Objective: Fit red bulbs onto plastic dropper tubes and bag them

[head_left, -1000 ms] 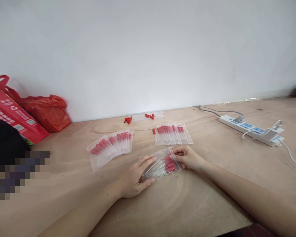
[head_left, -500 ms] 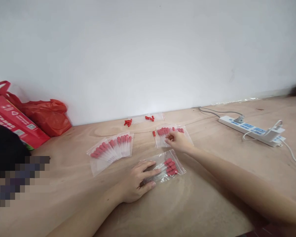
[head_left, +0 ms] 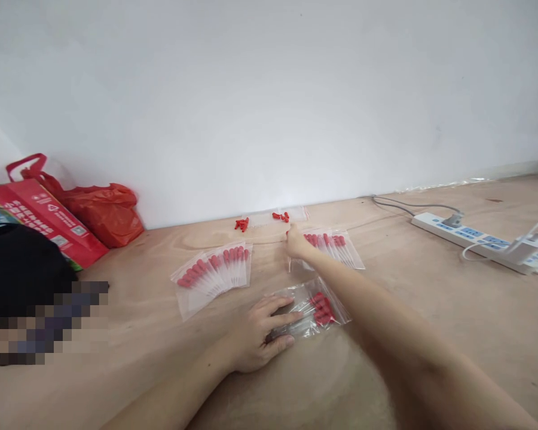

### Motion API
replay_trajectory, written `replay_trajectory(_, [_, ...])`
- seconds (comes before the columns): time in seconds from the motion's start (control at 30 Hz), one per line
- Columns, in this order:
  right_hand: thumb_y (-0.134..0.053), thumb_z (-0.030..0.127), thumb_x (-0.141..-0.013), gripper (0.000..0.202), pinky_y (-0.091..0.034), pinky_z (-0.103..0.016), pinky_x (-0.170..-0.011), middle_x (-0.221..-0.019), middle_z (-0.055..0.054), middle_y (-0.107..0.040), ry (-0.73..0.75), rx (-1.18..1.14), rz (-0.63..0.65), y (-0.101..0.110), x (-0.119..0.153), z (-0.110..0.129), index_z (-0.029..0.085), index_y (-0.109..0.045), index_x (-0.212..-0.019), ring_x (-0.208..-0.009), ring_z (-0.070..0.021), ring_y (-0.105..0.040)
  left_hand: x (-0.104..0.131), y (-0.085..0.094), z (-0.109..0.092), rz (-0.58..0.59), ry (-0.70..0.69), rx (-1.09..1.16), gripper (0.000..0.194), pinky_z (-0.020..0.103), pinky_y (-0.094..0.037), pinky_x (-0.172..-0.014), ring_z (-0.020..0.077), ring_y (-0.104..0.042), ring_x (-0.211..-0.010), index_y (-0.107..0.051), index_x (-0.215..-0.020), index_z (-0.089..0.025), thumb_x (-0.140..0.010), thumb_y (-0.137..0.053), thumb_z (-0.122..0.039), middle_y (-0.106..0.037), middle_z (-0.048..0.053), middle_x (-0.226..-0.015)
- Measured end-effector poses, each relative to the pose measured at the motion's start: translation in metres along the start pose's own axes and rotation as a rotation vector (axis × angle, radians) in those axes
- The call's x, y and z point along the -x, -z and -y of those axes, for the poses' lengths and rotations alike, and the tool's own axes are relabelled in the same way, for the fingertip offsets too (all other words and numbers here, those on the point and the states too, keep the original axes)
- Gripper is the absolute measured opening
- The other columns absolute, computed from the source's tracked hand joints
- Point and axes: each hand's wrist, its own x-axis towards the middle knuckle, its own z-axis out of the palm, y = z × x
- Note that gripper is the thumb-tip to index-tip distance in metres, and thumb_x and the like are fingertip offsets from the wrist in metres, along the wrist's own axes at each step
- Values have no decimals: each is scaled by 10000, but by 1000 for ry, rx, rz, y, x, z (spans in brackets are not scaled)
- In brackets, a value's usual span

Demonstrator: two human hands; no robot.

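Note:
My left hand (head_left: 264, 334) lies with its fingers spread on a clear zip bag (head_left: 291, 325), which holds several clear sticks with red rounded heads (head_left: 323, 309). Further back, my right hand (head_left: 298, 243) is curled closed at the left edge of a fan of small zip bags (head_left: 352, 254), each with a red-headed stick. A bit of red shows beside its fingers, but the fingers are mostly hidden, and I cannot make out what they hold. To the left, another fan of small zip bags (head_left: 215, 275) holds more red-headed sticks.
Loose red pieces (head_left: 241, 224) lie near the wall beside a flat clear bag (head_left: 262, 221) with more red pieces (head_left: 281, 217). A power strip (head_left: 470, 239) with cables is at right. Red bags (head_left: 107, 212) and a black item (head_left: 27, 275) stand at left.
My right hand has moved left from above the right fan to its left edge, covering the separate red-headed stick there. My left hand stays on the larger bag. The view has shifted slightly.

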Motion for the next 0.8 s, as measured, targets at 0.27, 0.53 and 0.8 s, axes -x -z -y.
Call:
replay_trajectory(0.27, [-451, 279, -685, 509, -406, -221, -432, -590, 83, -460, -223, -658, -415, 73, 82, -73, 181, -293, -1159, -432, -91, -474, -3, -1, -2, -23, 10, 23, 468, 452, -271, -1024, 236, -382, -1205, -401, -1271, -267, -815, -495, -320, -432, 44, -1312])
replay_trajectory(0.53, [-534, 322, -645, 455, -461, -250, -466, -640, 75, -480, -310, -788, -386, 63, 121, -74, 231, -317, -1035, -491, -104, -522, -2, 2, -6, -11, 64, 43, 508, 445, -273, -1022, 237, -370, -1208, -324, -1305, -255, -827, -475, -337, -428, 44, -1313])
replay_trajectory(0.8, [-540, 232, -670, 284, -493, -255, -559, -624, 63, -535, -450, -1087, -254, 54, 130, -42, 233, -349, -880, -533, -99, -559, -1, -2, -2, 16, 115, 47, 578, 418, -282, -1021, 242, -280, -1265, -233, -1340, -260, -821, -477, -333, -228, 47, -1423])
